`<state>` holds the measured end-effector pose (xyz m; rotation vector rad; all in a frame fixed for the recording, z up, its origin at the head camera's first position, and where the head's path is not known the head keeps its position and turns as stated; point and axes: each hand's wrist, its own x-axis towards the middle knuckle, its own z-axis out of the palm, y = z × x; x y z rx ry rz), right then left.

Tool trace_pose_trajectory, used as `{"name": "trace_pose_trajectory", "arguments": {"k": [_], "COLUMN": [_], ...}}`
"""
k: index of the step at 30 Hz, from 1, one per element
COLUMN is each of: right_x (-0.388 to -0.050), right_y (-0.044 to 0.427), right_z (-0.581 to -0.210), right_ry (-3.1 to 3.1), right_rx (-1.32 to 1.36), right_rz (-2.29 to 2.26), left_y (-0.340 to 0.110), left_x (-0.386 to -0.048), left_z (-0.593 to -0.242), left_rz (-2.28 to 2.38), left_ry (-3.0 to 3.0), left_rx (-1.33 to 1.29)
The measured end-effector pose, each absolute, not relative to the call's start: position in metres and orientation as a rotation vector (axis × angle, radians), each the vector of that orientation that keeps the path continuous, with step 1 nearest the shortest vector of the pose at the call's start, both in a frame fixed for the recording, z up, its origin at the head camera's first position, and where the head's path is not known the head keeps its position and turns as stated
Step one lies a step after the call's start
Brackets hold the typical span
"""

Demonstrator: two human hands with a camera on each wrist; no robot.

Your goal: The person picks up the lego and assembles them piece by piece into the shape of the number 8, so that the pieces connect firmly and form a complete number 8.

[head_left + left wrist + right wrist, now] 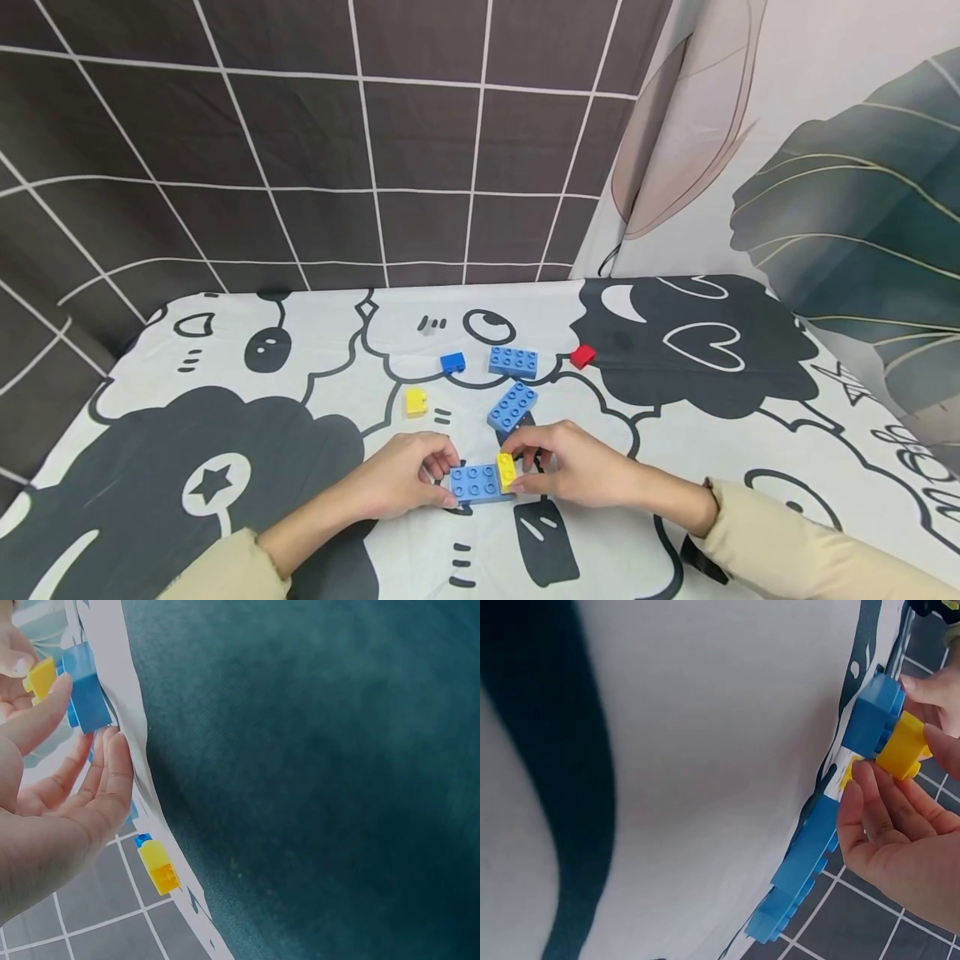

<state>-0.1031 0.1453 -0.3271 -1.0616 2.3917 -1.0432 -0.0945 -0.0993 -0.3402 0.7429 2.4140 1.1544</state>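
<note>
A light-blue building block (472, 483) with studs up lies on the cloth, between the two hands. At its left end the left hand (397, 477) holds it between thumb and fingers. The right hand (585, 467) pinches a small yellow building block (506, 472) at the blue block's right end. In the right wrist view the yellow block (902, 746) sits against the stud side of the blue block (871, 716); whether it is fully pressed down I cannot tell. The left wrist view shows the left thumb against the blue block (90, 694).
Beyond the hands lie two light-blue blocks (513, 362), a small dark-blue block (452, 362), another yellow block (416, 402) and a red block (582, 357). A printed black-and-white cloth (330, 517) covers the surface. A dark grid-patterned curtain (300, 133) hangs behind.
</note>
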Motion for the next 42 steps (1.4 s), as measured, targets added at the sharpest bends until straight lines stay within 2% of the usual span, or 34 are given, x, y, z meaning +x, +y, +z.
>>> {"name": "trace_pose_trajectory", "arguments": {"k": [28,42], "right_x": [-0.108,-0.116], "right_y": [0.139,0.146], "right_z": [-0.327,-0.335], "right_ry": [2.423,2.224], "right_rx": [-1.174,-0.993], "right_rz": [-1.046,-1.27], "left_y": [-0.098,-0.097], "left_x": [-0.094,-0.095], "left_z": [-0.339,-0.339], "left_rz": [1.13,1.12], "left_ry": [2.417,2.416], "left_rx": [0.699,0.705]}}
